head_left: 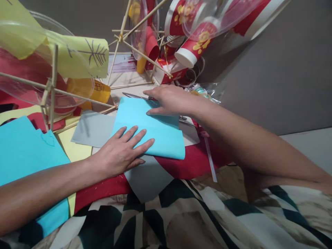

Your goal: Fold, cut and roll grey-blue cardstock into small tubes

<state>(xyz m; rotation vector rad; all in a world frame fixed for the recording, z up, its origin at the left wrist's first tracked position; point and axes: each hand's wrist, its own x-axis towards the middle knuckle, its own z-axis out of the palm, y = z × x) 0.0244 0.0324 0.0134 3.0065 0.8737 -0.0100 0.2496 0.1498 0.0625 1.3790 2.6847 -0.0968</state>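
A light blue sheet of paper [155, 138], folded over on itself, lies in front of me. My left hand [121, 148] rests flat on its lower left part with the fingers spread. At the far edge of the sheet is my right hand [168, 100], its index finger stretched out and the thumb apart. Just beyond that edge a thin metal blade [131, 95], seemingly of scissors, points left; its dark rear end lies between the right thumb and fingers, and no grip on it shows. Grey paper [94, 128] sticks out at the left of the blue sheet.
Stick frames [120, 38] stand behind and at the left, with clear plastic discs. Red patterned paper cups [197, 41] and yellow drawn-on paper [77, 55] are up there too. Another blue sheet [23, 148] lies left. A clear straw-like strip [210, 159] lies right, on red material.
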